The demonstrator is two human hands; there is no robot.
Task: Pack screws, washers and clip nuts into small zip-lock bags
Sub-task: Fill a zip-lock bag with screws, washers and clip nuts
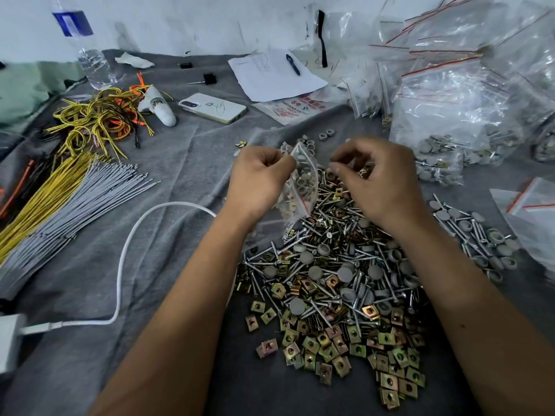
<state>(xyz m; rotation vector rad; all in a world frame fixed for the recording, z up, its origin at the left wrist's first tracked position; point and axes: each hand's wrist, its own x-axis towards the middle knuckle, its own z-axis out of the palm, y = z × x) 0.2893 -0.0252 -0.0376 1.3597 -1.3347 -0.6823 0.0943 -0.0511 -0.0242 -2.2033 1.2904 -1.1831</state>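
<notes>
My left hand [259, 175] pinches the mouth edge of a small zip-lock bag [300, 187], part-filled and hanging over the pile of screws [327, 250] on the grey cloth. My right hand [377, 178] has its fingers curled on a clip nut [364, 171] just beside the opening. The film looks thin, slippery and limp; best held at the stiffer zip strip. Contents likely weighty, with sharp screw tips.

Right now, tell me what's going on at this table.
A person is bagging hardware. The left hand pinches open a small clear zip-lock bag with a red stripe, already partly filled with grey washers. The right hand holds what looks like a brass-coloured clip nut beside the bag's mouth. Below lies the mixed heap of silver screws, grey washers and clip nuts.
</notes>
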